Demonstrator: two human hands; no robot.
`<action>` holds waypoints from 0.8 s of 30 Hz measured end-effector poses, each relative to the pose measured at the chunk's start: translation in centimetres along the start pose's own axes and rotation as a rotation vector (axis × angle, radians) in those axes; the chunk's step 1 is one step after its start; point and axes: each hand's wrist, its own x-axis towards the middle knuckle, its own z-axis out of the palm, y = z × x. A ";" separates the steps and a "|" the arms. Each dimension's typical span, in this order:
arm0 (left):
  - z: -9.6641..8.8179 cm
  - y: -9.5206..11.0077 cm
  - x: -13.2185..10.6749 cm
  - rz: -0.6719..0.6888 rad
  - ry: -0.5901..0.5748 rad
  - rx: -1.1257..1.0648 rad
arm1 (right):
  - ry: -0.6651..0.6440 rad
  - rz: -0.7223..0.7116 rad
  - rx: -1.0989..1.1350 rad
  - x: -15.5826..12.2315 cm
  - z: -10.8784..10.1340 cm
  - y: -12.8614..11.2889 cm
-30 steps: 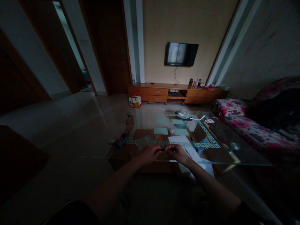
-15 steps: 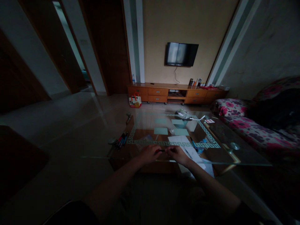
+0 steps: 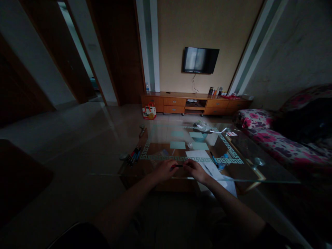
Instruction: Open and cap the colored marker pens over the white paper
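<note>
Over the near edge of a glass table [image 3: 109, 145], my left hand [image 3: 166, 169] and my right hand [image 3: 196, 170] face each other. Between their fingertips runs a short dark pen [image 3: 179, 166] with a bit of red at its left side. My left fingers are closed on the red end, my right fingers pinch the other end. The finer detail of the pen is lost in the dim light. Just beyond and right of my right hand lies a white paper sheet [image 3: 198, 154]. Several pens [image 3: 134, 156] lie in a bunch to the left.
A dark blue pen [image 3: 214, 159] and a blue-labelled bottle [image 3: 223, 162] are right of the paper. At the table's far side are a clear plastic bag [image 3: 203, 126], a white spoon-like item [image 3: 218, 131] and a red-white card [image 3: 231, 134]. A floral sofa [image 3: 280, 145] stands right.
My right fingers have shifted slightly on the pen, with the hand a little more curled. Both hands stay in nearly the same place, and the objects on the table have not moved.
</note>
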 end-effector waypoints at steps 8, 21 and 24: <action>-0.4 0.5 -0.1 0.022 -0.020 -0.011 | -0.052 -0.024 -0.089 -0.2 0.1 -0.1; -0.1 0.3 0.0 0.023 -0.031 -0.039 | -0.051 -0.049 -0.110 -0.1 0.3 0.4; 0.0 0.3 0.1 0.031 -0.025 -0.049 | -0.033 -0.054 -0.147 -0.1 0.2 0.1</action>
